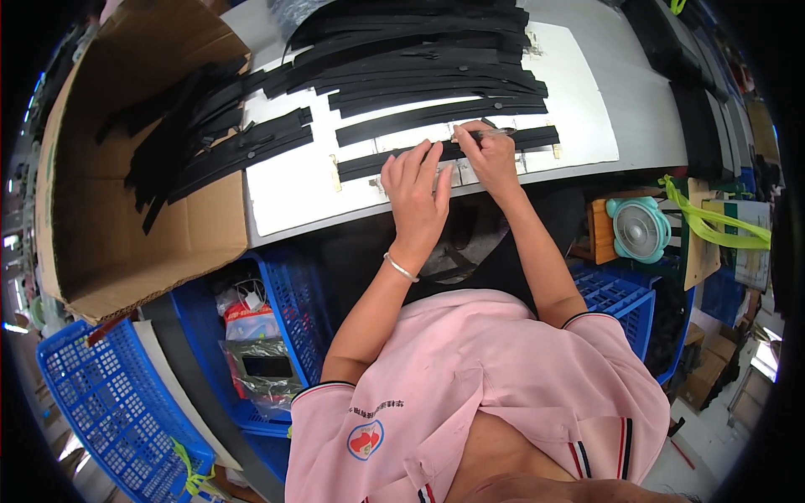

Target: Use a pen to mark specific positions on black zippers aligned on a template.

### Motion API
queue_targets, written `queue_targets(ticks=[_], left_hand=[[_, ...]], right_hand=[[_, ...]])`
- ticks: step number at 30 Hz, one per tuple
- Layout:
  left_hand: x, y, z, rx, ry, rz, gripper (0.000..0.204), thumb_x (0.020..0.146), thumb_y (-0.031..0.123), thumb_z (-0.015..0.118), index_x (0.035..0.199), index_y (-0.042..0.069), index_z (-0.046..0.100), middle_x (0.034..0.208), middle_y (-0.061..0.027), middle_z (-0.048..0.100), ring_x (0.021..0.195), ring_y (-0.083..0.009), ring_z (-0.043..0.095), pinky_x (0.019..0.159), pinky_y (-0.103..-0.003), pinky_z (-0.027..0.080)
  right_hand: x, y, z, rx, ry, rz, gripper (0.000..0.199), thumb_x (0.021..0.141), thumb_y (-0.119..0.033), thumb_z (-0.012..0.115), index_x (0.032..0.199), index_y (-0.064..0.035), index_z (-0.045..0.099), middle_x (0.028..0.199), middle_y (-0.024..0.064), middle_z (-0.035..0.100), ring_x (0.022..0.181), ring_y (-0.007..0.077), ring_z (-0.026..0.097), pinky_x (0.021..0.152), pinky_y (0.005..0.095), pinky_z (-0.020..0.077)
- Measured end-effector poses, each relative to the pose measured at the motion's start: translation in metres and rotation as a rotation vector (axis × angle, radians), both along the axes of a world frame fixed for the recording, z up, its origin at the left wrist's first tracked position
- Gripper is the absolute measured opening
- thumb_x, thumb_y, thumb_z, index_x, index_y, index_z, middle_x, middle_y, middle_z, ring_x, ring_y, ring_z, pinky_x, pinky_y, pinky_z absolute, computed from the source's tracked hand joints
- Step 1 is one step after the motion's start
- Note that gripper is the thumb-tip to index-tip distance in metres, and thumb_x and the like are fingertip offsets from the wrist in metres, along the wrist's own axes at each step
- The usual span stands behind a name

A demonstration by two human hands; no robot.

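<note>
A long black fabric strip [528,140] lies across a white board [285,210], near the table's front edge. My left hand [417,189] rests on the strip with its fingers stretched out. Just to the right, my right hand [490,159] is closed round a slim pen [501,132], held low over the same strip. Its tip is hidden by my fingers. Beyond my hands, another black strip [436,121] runs parallel, and a heap of similar strips [411,50] covers the far part of the board. Small dark tabs show on some of them.
An open cardboard box [101,193] with loose black strips [184,126] stands at the left. Blue plastic crates [126,411] sit below it. A small turquoise fan [639,229] is at the right, beside a yellow-green ribbon [713,225]. Black padded pieces [696,126] line the table's right side.
</note>
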State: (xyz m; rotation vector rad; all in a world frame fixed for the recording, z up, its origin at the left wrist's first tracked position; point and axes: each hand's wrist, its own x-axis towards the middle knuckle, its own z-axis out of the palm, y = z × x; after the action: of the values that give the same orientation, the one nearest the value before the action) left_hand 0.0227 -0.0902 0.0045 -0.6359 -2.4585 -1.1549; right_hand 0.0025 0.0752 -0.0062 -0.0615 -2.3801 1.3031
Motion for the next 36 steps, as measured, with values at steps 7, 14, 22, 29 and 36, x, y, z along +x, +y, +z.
queue_targets(ticks=[7, 14, 22, 29, 36], left_hand=[[-0.010, 0.015, -0.004, -0.011, 0.005, 0.082, 0.016, 0.086, 0.010, 0.076, 0.102, 0.005, 0.074, 0.108, -0.0052, 0.067, 0.107, -0.0265, 0.058, 0.099, -0.042, 0.037], [-0.011, 0.016, -0.006, -0.021, 0.019, 0.085, 0.016, 0.086, 0.011, 0.077, 0.101, 0.006, 0.074, 0.108, -0.0044, 0.067, 0.107, -0.0259, 0.058, 0.099, -0.042, 0.038], [-0.011, 0.016, -0.005, -0.044, 0.028, 0.085, 0.016, 0.084, 0.009, 0.077, 0.100, 0.006, 0.074, 0.109, -0.0049, 0.067, 0.105, -0.0254, 0.059, 0.098, -0.042, 0.038], [-0.009, 0.017, -0.002, -0.074, 0.026, 0.084, 0.018, 0.085, 0.008, 0.076, 0.103, 0.006, 0.074, 0.110, -0.0050, 0.067, 0.107, -0.0262, 0.058, 0.100, -0.042, 0.038], [-0.008, 0.067, 0.011, -0.024, 0.039, -0.091, 0.021, 0.087, 0.012, 0.075, 0.107, 0.006, 0.074, 0.114, -0.0065, 0.067, 0.111, -0.0277, 0.056, 0.105, -0.044, 0.036]], right_hand=[[0.004, 0.006, 0.000, -0.139, 0.012, 0.077, 0.022, 0.095, -0.013, 0.069, 0.080, 0.0031, 0.071, 0.073, 0.0067, 0.072, 0.057, 0.0177, 0.065, 0.055, 0.0291, 0.0480], [0.005, 0.006, 0.001, -0.064, 0.026, 0.091, 0.021, 0.094, -0.013, 0.069, 0.080, 0.0024, 0.071, 0.069, 0.0084, 0.070, 0.053, 0.0176, 0.062, 0.051, 0.0309, 0.0456], [0.016, 0.023, 0.016, -0.350, -0.010, 0.099, 0.018, 0.094, -0.008, 0.064, 0.082, 0.0019, 0.072, 0.070, 0.0047, 0.069, 0.058, 0.0097, 0.059, 0.055, 0.0254, 0.0455], [0.023, 0.100, 0.015, -0.336, -0.067, -0.160, 0.024, 0.100, -0.016, 0.064, 0.088, 0.0029, 0.071, 0.078, 0.0029, 0.070, 0.068, 0.0061, 0.058, 0.063, 0.0222, 0.0459], [0.021, 0.104, 0.002, -0.333, -0.089, -0.168, 0.027, 0.100, -0.019, 0.066, 0.086, 0.0032, 0.072, 0.074, 0.0025, 0.069, 0.066, 0.0062, 0.058, 0.060, 0.0228, 0.0452]])
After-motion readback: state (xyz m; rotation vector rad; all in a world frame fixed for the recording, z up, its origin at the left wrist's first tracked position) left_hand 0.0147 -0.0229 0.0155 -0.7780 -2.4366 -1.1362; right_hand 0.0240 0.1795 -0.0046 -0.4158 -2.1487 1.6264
